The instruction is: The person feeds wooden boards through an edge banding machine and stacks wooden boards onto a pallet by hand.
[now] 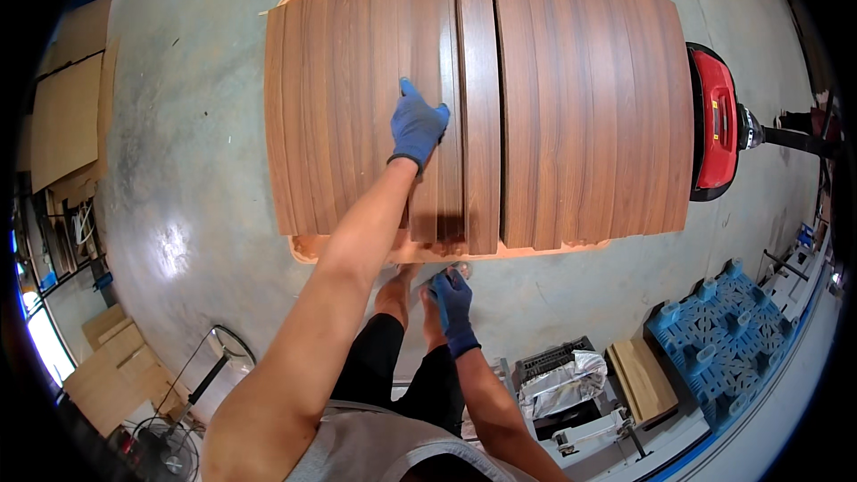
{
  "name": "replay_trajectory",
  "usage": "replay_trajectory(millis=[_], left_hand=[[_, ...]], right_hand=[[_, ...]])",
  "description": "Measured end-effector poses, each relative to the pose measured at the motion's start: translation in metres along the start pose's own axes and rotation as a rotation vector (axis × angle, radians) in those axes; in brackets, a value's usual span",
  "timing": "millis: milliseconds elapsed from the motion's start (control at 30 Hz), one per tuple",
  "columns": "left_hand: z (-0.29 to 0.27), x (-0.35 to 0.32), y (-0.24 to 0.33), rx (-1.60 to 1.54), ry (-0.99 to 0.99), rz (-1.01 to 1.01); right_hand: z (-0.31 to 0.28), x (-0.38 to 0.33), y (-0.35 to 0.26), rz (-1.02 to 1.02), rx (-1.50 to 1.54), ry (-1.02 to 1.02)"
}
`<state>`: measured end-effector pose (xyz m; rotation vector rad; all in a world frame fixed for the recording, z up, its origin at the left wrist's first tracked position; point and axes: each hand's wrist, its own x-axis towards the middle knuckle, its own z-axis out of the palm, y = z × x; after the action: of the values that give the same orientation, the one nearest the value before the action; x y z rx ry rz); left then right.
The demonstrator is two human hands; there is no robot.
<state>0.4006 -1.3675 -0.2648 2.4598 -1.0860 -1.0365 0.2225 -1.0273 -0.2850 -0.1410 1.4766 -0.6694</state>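
Observation:
My left hand (418,127), in a blue knitted glove, reaches over a stack of brown wood-grain boards (335,107). It lies on or just over the boards left of the gap, thumb out to the right and a finger stretched forward. My right hand (453,303), gloved too, is low in front of my legs, just off the stack's near edge. Its fingers are curled closed. A small clear, shiny bit shows at its fingertips, too small to name. A narrow raised board (478,107) runs between the left boards and the right-hand boards (589,107).
Under the boards an orange-brown base sheet (527,252) juts out. A red pallet truck (714,120) stands at the right end. Lower right are a blue plastic pallet (723,330), stacked wood pieces (643,379) and a machine. Cardboard sheets (70,125) and a fan (165,442) are at left.

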Motion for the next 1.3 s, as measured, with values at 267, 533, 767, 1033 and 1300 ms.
replay_trajectory(millis=[267, 533, 767, 1033, 1300], left_hand=[[-0.024, 0.005, -0.027, 0.139, 0.142, -0.025], [-0.014, 0.020, -0.025, 0.150, 0.102, 0.054], [-0.018, 0.015, -0.053, -0.006, 0.321, -0.010], [-0.025, 0.038, -0.052, 0.279, 0.234, -0.055], [0.001, 0.030, -0.051, 0.364, 0.351, 0.215]], right_hand=[[-0.011, 0.010, 0.004, 0.023, -0.009, 0.032], [-0.009, 0.018, 0.009, 0.052, -0.066, -0.012], [-0.016, 0.012, 0.001, 0.015, -0.129, -0.044], [-0.031, 0.024, 0.005, -0.017, -0.206, -0.056], [-0.031, 0.022, 0.005, -0.004, -0.197, -0.037]])
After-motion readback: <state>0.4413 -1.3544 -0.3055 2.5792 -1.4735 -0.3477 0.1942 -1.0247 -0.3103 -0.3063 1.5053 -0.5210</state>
